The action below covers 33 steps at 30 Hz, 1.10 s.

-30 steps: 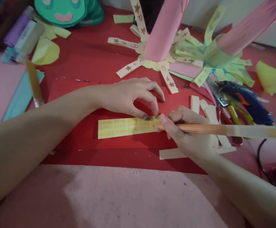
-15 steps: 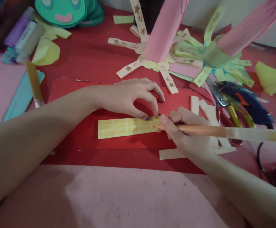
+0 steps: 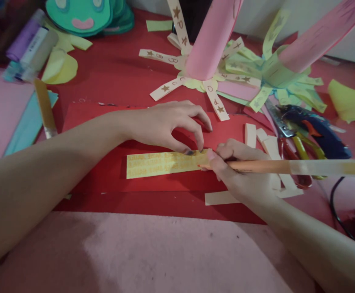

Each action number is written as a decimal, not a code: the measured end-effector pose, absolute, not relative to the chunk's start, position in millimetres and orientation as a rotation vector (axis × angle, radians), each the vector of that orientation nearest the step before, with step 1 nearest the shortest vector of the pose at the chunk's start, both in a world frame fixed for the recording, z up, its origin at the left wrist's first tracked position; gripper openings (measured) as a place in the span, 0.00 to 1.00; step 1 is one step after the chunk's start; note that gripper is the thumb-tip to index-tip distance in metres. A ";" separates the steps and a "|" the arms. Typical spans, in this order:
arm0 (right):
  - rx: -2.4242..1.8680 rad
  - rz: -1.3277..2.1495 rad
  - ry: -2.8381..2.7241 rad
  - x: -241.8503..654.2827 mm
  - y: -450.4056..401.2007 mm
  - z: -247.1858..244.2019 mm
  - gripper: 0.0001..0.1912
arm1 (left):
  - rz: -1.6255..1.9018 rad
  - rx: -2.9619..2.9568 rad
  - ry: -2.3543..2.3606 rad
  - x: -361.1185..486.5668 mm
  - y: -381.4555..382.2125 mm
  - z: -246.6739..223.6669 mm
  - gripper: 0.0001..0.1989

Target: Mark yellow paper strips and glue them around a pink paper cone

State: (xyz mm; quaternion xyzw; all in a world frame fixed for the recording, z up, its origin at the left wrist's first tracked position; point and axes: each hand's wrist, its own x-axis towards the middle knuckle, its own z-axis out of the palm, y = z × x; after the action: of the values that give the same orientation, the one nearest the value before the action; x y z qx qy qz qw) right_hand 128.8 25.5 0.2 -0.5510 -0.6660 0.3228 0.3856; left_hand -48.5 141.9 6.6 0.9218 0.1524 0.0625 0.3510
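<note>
A yellow paper strip [image 3: 148, 166] with several rows of orange lettering lies flat on a red sheet [image 3: 104, 179]. My left hand [image 3: 162, 126] arches over the strip from above, fingers spread and curved, thumb and index tips resting on its upper edge. An orange felt-tip pen [image 3: 257, 166] is gripped in my right hand [image 3: 246, 183], pinched close to its point. The pen lies almost level, its tip touching the right part of the strip. My right fingers hide the strip's right end.
Cream paper strips [image 3: 222, 198] lie around my right hand. Scissors [image 3: 302, 148] and a dark blue glue gun [image 3: 321, 130] are further right. Pink paper tubes [image 3: 208, 44] with lettered strips stand behind. At left are a brush [image 3: 44, 106] and a teal paper face [image 3: 79, 14].
The pen's far end has tipped slightly upward in the picture, and its point has shifted a little on the strip. My left hand has stayed in place.
</note>
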 end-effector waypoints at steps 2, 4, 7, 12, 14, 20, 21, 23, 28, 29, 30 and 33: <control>-1.416 0.824 -1.703 127.9 25.7 0.0 0.18 | 0.166 2.390 0.394 -48.6 142.0 6.2 0.08; -1.418 0.833 -1.717 127.3 25.5 -0.3 0.17 | 0.170 2.392 0.390 -48.6 142.1 5.9 0.08; -1.390 0.812 -1.702 127.7 24.8 -0.6 0.17 | 0.161 2.395 0.393 -48.5 142.0 5.8 0.08; -1.364 0.828 -1.681 128.8 24.9 -0.3 0.18 | 0.162 2.387 0.396 -48.2 141.9 6.4 0.08; -1.365 0.843 -1.696 128.2 25.3 -0.2 0.18 | 0.165 2.377 0.400 -48.2 141.8 6.5 0.08; -1.321 0.692 -1.859 125.5 22.1 2.3 0.16 | 0.172 2.366 0.393 -48.1 142.1 5.9 0.07; -1.305 0.678 -1.882 125.1 21.2 3.4 0.16 | 0.173 2.365 0.390 -48.1 142.1 5.8 0.07; -1.298 0.665 -1.904 124.4 19.5 6.0 0.16 | 0.175 2.361 0.386 -47.9 142.2 5.9 0.07; -1.355 0.638 -1.895 123.6 17.9 9.2 0.17 | 0.169 2.366 0.391 -47.7 141.9 6.8 0.07; -1.360 0.641 -1.889 123.5 17.9 8.8 0.17 | 0.164 2.370 0.393 -47.7 141.8 7.0 0.07; -1.364 0.647 -1.882 123.6 17.8 8.0 0.17 | 0.160 2.376 0.393 -47.8 141.8 7.1 0.07; -1.398 0.675 -1.856 124.0 17.9 4.3 0.18 | 0.154 2.390 0.387 -48.1 141.8 6.8 0.08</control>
State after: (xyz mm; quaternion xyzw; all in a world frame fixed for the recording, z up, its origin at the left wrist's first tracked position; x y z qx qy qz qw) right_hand 124.0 17.9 4.3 -0.5404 -0.7176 0.2609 0.3534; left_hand -48.1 141.8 6.8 0.9227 0.1495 0.0594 0.3504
